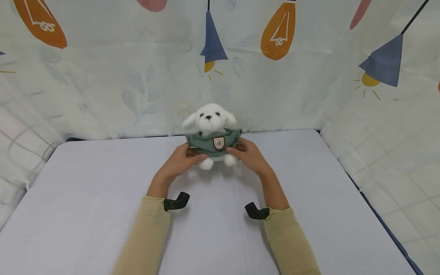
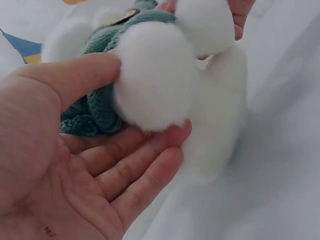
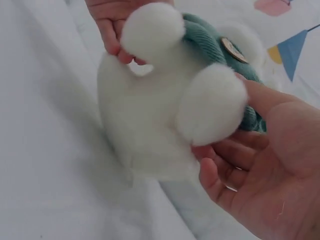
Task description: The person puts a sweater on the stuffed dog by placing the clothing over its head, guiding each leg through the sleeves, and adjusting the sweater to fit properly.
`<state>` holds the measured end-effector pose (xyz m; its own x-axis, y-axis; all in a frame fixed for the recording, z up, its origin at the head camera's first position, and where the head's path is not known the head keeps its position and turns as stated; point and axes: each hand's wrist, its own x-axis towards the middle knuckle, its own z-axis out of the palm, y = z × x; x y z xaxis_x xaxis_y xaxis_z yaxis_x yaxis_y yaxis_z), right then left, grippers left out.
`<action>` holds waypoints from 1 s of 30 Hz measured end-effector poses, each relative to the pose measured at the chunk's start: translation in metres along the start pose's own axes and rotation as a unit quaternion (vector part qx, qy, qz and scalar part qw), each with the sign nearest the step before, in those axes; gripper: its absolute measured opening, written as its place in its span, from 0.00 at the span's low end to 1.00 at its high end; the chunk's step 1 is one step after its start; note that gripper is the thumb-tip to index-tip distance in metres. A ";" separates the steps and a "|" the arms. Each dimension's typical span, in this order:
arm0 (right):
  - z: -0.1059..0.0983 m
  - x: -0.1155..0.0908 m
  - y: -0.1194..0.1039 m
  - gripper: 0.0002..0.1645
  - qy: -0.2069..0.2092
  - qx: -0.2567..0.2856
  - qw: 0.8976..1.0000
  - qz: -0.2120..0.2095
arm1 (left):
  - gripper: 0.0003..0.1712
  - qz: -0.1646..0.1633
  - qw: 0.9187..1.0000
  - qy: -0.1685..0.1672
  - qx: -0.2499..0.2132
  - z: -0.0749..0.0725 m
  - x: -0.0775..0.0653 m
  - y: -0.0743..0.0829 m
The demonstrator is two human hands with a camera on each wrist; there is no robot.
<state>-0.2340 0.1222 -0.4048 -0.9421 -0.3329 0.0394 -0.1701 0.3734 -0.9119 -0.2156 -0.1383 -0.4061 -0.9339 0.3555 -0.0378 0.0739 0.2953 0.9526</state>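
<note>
A white plush dog (image 1: 209, 118) in a green knitted sweater (image 1: 206, 143) with a badge on its chest sits at the far side of the table, facing me. My left hand (image 1: 180, 158) holds it from the left, thumb in front and fingers behind. From the other side my right hand (image 1: 252, 154) grips it, the thumb lying on the sweater near the badge. In the left wrist view a round white paw (image 2: 155, 75) lies between thumb and fingers. The right wrist view has the other paw (image 3: 212, 105) between the right thumb and fingers. The toy's back is hidden.
A white cloth covers the table (image 1: 103, 221). Behind it hangs a pale curtain (image 1: 165, 68) printed with lamps and bulbs, close behind the toy. Each wrist carries a black camera mount, the left one (image 1: 177, 201) and the right one (image 1: 257, 211).
</note>
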 end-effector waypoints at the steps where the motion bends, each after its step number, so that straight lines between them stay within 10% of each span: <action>1: -0.001 -0.001 -0.004 0.25 0.009 0.012 1.000 -0.001 | 0.31 0.000 1.000 -0.001 -0.005 -0.001 -0.001 0.004; 22: -0.005 -0.008 -0.015 0.24 0.060 -0.055 0.997 -0.014 | 0.24 0.008 1.000 -0.026 -0.003 0.009 -0.004 0.021; 30: -0.001 -0.012 -0.026 0.26 0.085 -0.088 0.985 -0.124 | 0.25 0.045 0.998 -0.040 0.007 0.017 -0.003 0.027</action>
<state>-0.2186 0.1171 -0.3813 -0.8974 -0.2887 0.3337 -0.4347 0.4483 -0.7810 -0.2047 -0.1168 -0.3854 -0.8919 0.4516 0.0239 0.1623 0.2702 0.9490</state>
